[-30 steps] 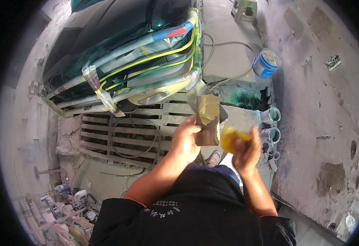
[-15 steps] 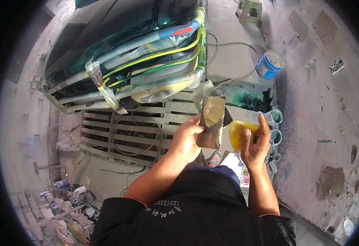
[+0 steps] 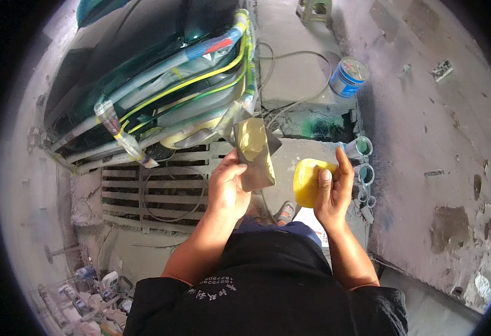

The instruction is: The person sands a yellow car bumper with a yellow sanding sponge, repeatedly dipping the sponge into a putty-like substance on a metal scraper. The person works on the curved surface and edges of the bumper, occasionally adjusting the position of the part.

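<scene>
My left hand (image 3: 227,182) grips a dark flat putty board (image 3: 260,175) by its left edge, thumb on its face. A smear of yellow-beige putty (image 3: 252,139) covers the upper part of the board. Behind the board, a grey sheet corner sticks out at the upper left and a dark corner at the right; what they belong to is hidden. To the right, my right hand (image 3: 335,196) pinches a yellow plastic spreader (image 3: 307,182), its thumb on the near face and index finger raised. The spreader is apart from the board.
At the upper left stands a dark vehicle body (image 3: 144,45) with paper-wrapped tubes (image 3: 167,67). A floor grate (image 3: 172,199) lies below. A blue can (image 3: 348,78), open cups (image 3: 362,147), a hose (image 3: 304,53) and a stool (image 3: 314,10) are by the right wall.
The view has shifted, so the surroundings sit further left. The yellow spreader is blurred earlier and sharp now, with its broad face turned more toward me. Both hands keep their holds.
</scene>
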The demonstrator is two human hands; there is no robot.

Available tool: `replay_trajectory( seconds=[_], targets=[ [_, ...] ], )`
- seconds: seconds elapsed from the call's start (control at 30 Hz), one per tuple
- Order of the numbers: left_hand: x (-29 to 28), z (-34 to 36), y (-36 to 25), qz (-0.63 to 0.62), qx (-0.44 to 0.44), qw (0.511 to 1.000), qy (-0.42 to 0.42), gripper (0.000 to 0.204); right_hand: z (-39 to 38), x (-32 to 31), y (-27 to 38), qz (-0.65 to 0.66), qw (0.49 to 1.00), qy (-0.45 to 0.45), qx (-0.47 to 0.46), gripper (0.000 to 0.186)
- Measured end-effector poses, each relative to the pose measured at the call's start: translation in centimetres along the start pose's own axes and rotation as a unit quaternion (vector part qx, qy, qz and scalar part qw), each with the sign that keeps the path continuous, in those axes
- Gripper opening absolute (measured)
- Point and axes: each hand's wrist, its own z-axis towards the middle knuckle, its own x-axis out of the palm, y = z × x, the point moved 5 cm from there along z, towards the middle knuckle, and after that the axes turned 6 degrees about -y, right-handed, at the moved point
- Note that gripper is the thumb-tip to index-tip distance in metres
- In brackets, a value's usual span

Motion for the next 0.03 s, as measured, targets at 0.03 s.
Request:
replay_trajectory(
  seconds=[0.03],
  targets=[
    [-0.02,-0.07,0.28,0.012,0.008,1.000,0.005,0.050,0.18,-0.10,0.01,0.035,0.999,0.005,0.030,0.053]
  ],
)
